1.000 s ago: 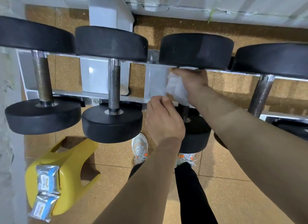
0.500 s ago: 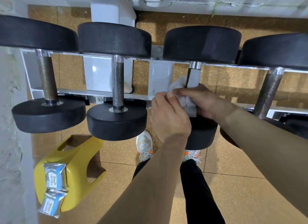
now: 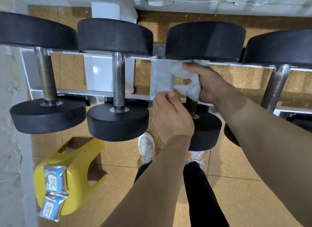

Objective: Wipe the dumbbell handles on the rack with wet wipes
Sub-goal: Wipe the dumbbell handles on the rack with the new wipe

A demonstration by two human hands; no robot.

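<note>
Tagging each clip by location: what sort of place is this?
Most likely a gym's weight area: black dumbbells sit in a row on a white rack, above speckled, rubber-like floor tiles.

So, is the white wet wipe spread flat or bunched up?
Bunched: the white wet wipe is crumpled around the dark metal dumbbell handle, gripped by the right hand.

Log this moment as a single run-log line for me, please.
phase: mid-wipe | right hand: grips wet wipe around third dumbbell handle | left hand: curled beside wipe, contact unclear | wipe packs: on yellow stool
</note>
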